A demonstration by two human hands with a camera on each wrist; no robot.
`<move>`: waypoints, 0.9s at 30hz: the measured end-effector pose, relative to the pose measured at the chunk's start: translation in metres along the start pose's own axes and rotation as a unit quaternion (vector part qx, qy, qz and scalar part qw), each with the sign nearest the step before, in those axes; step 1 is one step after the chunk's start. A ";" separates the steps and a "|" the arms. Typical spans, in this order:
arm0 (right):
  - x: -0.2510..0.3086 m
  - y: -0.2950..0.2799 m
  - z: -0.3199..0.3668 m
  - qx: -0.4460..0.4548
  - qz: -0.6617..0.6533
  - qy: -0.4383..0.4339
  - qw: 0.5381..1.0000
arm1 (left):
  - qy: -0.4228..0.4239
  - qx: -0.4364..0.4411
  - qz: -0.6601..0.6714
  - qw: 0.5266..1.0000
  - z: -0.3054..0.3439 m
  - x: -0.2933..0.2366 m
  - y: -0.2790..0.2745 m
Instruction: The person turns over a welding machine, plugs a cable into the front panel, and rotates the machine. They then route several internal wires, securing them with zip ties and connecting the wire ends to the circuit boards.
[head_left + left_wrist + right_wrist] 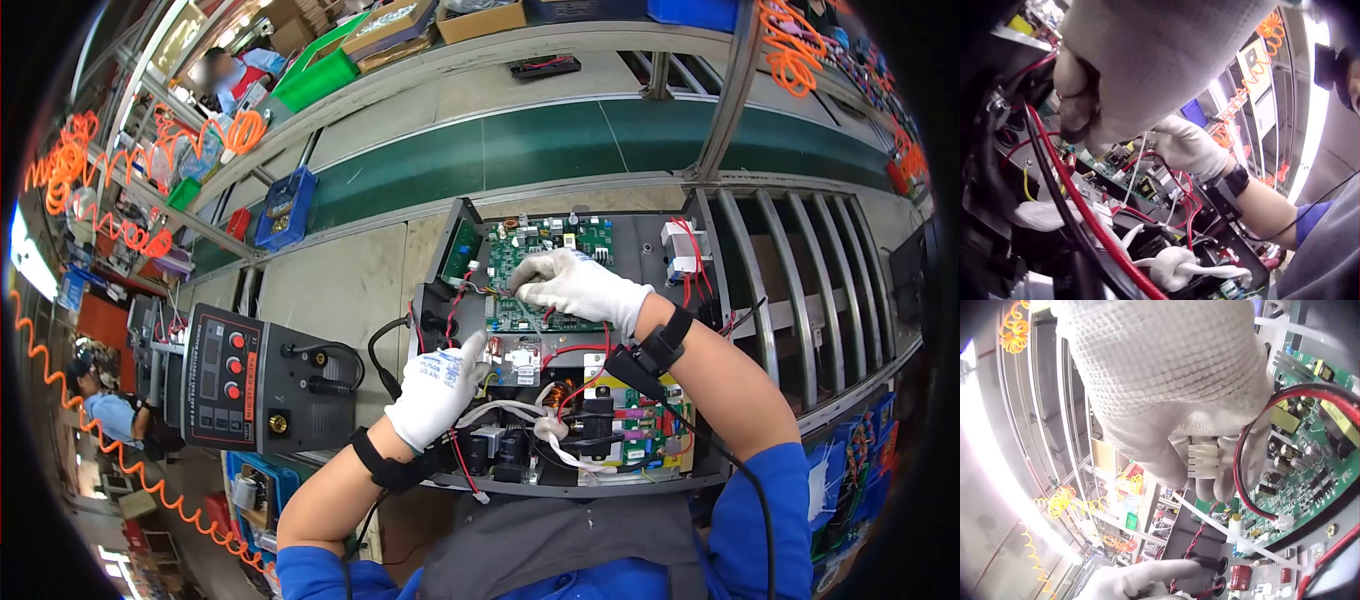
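Observation:
A grey metal chassis (pixel 640 487) lies in front of me, full of wiring, with a green circuit board (pixel 590 232) on its far side. Over that board my white-gloved right hand (pixel 572 285) has its fingers bent. In the right wrist view, they pinch a small whitish plug connector (pixel 1204 459). A thin white strip (pixel 1235 534), like a cable tie, runs from near those fingers across the chassis. My gloved left hand (pixel 435 392) hovers at the near left of the chassis, index finger stretched toward the wires. Nothing shows in its grasp. Below it lies a knotted white cable sleeve (pixel 548 428).
A welding machine (pixel 222 372) with red knobs stands on the left. Metal rollers (pixel 800 270) lie to the right, and a green conveyor belt (pixel 400 175) runs behind. A blue bin (pixel 287 208) sits at the back left. Orange coiled hoses (pixel 790 50) hang about.

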State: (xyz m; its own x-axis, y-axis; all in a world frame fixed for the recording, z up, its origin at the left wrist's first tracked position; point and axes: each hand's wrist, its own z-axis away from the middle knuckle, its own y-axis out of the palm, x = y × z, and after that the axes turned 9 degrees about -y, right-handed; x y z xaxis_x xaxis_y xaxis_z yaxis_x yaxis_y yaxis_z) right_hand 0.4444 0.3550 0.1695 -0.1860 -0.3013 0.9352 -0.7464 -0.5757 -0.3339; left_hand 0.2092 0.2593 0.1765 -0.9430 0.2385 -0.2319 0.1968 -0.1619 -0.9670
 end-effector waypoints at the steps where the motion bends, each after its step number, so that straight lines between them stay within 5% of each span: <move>1: 0.003 0.001 0.001 0.009 -0.002 0.037 0.999 | 0.002 0.003 -0.008 1.000 -0.001 0.002 0.005; 4: 0.006 0.003 0.008 0.018 -0.018 0.073 0.997 | 0.016 0.085 -0.058 0.995 -0.005 0.010 0.011; 6: -0.004 0.005 0.009 0.008 -0.003 0.017 1.000 | -0.008 0.114 -0.066 0.991 -0.009 0.010 0.010; 14: -0.024 0.006 0.015 0.017 -0.048 0.042 0.998 | -0.063 0.122 -0.053 0.989 -0.023 0.014 0.025; 16: -0.035 0.010 0.015 -0.031 -0.010 -0.044 0.998 | -0.042 0.120 -0.064 0.990 -0.025 0.016 0.023; 22: -0.019 -0.003 0.018 0.045 -0.039 0.060 0.996 | -0.055 0.138 -0.082 0.985 -0.028 0.022 0.028; 27: -0.034 0.002 0.015 0.032 -0.023 0.012 0.999 | -0.101 0.155 -0.042 0.982 -0.032 0.011 0.019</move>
State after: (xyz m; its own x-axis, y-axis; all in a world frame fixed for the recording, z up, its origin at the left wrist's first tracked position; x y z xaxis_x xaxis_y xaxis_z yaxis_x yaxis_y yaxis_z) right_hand 0.4589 0.3527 0.1355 -0.1686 -0.2547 0.9522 -0.7128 -0.6357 -0.2962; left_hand 0.2110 0.2892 0.1525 -0.9926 0.0737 -0.0965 0.0544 -0.4406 -0.8960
